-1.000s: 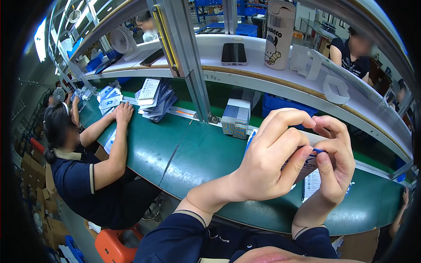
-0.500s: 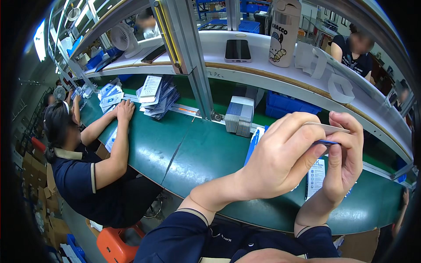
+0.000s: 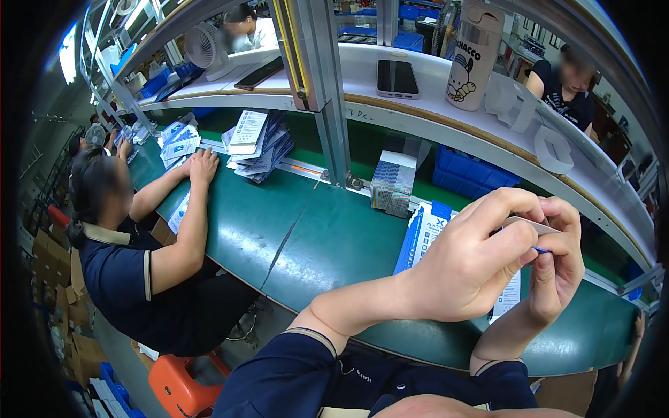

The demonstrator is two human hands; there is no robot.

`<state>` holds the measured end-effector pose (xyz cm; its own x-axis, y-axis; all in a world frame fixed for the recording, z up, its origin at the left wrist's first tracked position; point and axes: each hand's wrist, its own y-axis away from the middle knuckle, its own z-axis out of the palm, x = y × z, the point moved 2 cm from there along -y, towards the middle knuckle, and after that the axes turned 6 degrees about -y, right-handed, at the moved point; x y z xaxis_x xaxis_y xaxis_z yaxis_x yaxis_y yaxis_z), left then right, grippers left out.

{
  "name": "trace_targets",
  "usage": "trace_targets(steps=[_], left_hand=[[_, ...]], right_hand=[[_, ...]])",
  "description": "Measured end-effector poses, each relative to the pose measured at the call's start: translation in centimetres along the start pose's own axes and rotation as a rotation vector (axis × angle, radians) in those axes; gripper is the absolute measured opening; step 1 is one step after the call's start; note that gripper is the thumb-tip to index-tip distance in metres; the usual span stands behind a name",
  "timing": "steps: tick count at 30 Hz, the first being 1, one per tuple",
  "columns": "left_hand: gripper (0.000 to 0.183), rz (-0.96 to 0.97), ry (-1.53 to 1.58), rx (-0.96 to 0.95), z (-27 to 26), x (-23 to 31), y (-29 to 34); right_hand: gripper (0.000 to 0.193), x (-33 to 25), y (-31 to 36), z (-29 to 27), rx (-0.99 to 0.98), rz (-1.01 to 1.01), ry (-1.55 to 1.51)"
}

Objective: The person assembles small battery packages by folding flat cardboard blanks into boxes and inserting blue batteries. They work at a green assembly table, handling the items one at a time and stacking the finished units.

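Observation:
My left hand (image 3: 474, 261) and my right hand (image 3: 563, 254) are raised together over the bench, fingers bent and closed. Between them is a thin pale flat piece (image 3: 535, 225), seen nearly edge-on. A small blue edge (image 3: 539, 249) shows just below it, pinched at the fingertips; most of it is hidden behind fingers. Whether the two belong to one object I cannot tell. Beyond my left hand lies a white-and-blue printed package (image 3: 422, 233), partly covered by the hand. A white printed card or box (image 3: 508, 299) shows beneath my hands.
A banded stack of flat cards (image 3: 393, 182) stands against the rail, near a blue bin (image 3: 474, 171). Packet piles (image 3: 261, 150) lie farther left on the green bench (image 3: 334, 237), where a co-worker (image 3: 139, 237) sits. The shelf holds a phone (image 3: 398, 78) and a bottle (image 3: 474, 59).
My hands have come slightly lower and closer together round the thin pieces, and less of the blue edge shows. The whole view has shifted a little, uncovering more of the white-and-blue package.

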<state>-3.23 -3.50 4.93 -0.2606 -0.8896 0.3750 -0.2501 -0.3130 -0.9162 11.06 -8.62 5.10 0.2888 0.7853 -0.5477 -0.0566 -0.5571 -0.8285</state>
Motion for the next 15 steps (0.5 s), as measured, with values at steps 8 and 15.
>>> trace_targets(steps=[8,15], left_hand=[[0.011,0.025,-0.012,-0.012,-0.08,0.22,-0.11],[0.009,0.039,-0.073,-0.002,-0.23,0.07,-0.31]], right_hand=[[0.026,-0.12,0.11,0.02,0.015,-0.012,-0.028],[0.024,-0.32,-0.08,-0.08,-0.006,-0.01,0.025]])
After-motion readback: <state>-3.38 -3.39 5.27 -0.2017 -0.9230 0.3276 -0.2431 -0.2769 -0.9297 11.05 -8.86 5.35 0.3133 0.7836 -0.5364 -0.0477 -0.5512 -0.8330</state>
